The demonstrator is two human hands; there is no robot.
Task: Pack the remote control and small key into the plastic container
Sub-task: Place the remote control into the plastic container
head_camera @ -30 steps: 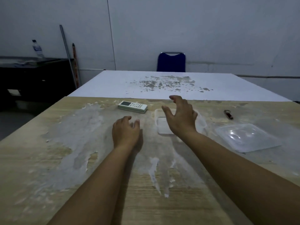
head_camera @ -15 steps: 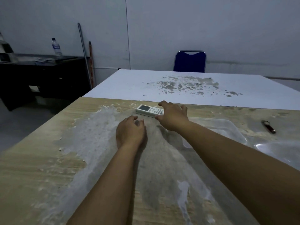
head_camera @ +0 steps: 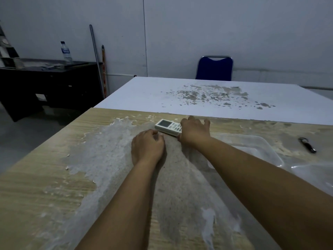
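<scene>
A white remote control [head_camera: 166,126] with a small screen lies near the far edge of the worn wooden table [head_camera: 45,177]. My right hand [head_camera: 194,131] wraps around its right end, thumb at the near side and fingers over the far side. My left hand [head_camera: 146,147] rests on the table just in front of the remote, fingers curled, holding nothing. A clear plastic container [head_camera: 261,147] stands to the right, partly behind my right forearm. A small dark key on a ring [head_camera: 307,146] lies further right.
The clear lid [head_camera: 313,175] lies at the right edge, near the container. A white table [head_camera: 180,94] with peeling patches adjoins the far side, with a blue chair [head_camera: 214,68] behind it. A dark cabinet [head_camera: 45,82] with a water bottle [head_camera: 66,52] stands at the left.
My right hand has moved left from above the container to the remote and closed around its right end. The view has shifted left. My left hand has stayed in place.
</scene>
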